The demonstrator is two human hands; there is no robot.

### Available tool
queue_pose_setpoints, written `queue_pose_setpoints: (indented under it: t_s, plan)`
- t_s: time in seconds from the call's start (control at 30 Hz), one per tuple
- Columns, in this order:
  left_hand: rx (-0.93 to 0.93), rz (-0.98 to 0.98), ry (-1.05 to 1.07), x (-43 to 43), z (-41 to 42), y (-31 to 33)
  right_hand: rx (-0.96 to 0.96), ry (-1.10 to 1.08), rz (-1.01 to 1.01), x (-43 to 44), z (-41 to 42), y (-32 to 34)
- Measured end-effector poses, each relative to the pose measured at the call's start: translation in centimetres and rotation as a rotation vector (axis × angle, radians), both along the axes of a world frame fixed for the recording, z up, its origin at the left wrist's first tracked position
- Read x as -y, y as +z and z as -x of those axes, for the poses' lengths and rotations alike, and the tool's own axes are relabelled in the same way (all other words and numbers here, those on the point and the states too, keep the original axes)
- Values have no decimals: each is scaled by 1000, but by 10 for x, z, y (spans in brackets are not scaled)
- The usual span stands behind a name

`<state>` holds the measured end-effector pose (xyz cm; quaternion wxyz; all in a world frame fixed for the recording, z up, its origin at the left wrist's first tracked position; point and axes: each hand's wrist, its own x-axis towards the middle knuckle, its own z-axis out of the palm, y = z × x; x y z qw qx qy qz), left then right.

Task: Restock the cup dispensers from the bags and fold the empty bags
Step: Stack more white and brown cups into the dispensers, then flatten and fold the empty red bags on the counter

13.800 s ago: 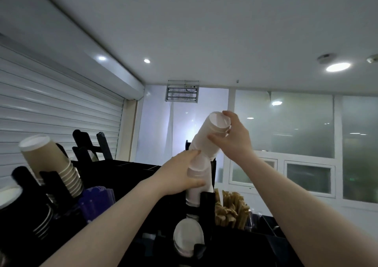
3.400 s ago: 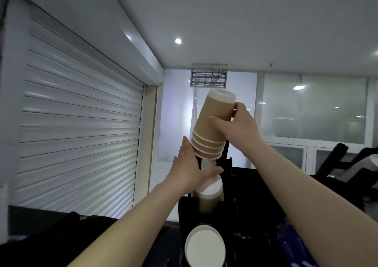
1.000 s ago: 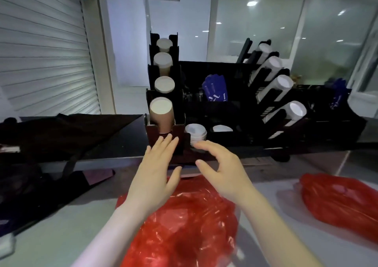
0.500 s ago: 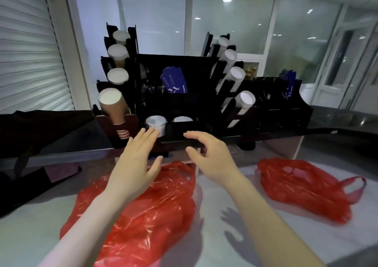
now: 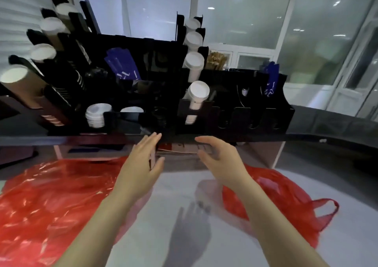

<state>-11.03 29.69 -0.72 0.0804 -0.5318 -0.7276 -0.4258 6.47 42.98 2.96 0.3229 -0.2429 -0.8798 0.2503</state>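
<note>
Here, in the head view, two crumpled plastic bags are seen lying on a pale grey counter (image 5: 184,250). The left red bag (image 5: 51,201) is spread wide below and to the left of the left hand (image 5: 141,164), and its right edge is crossed by the left forearm. The right red bag (image 5: 286,197) lies below and to the right of the right hand (image 5: 221,160), with a loop handle stretched out at its far right.

Both hands are held above the counter between the bags, apart from each other, palms turned inward. The left hand's fingers are straight and close together; the right hand's fingers are loosely curved. Nothing is held or touched by either hand.

Beyond the fingertips, a dark shelf (image 5: 317,140) runs across the view. On it stands the left cup dispenser (image 5: 59,101), in which tilted stacks of brown cups (image 5: 22,84) are held. The middle cup dispenser (image 5: 184,111) is loaded with white cups (image 5: 197,95). Between the two, a stack of white lids (image 5: 96,114) and some blue packets (image 5: 122,66) are kept. Wooden stirrers (image 5: 214,60) are seen behind the white cups.
</note>
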Motion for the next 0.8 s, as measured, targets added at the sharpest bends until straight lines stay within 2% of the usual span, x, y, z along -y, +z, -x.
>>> queue_pose_setpoints:
  t_s: [0.13, 0.33, 0.5, 0.6, 0.8]
  plan:
    - [39, 12, 55, -19, -24, -21, -24, 5, 18, -24, -32, -9]
    - [175, 99, 168, 0, -41, -69, 68, -26, 22, -39, -51, -55]
    - [259, 173, 299, 50, -43, -110, 271, -44, 51, -36, -45, -118]
    - [287, 167, 395, 88, -35, -128, 282, -81, 138, -19, -35, -156]
    - [343, 228, 569, 165, -9, -151, 415, 0, 260, 37, -5, -223]
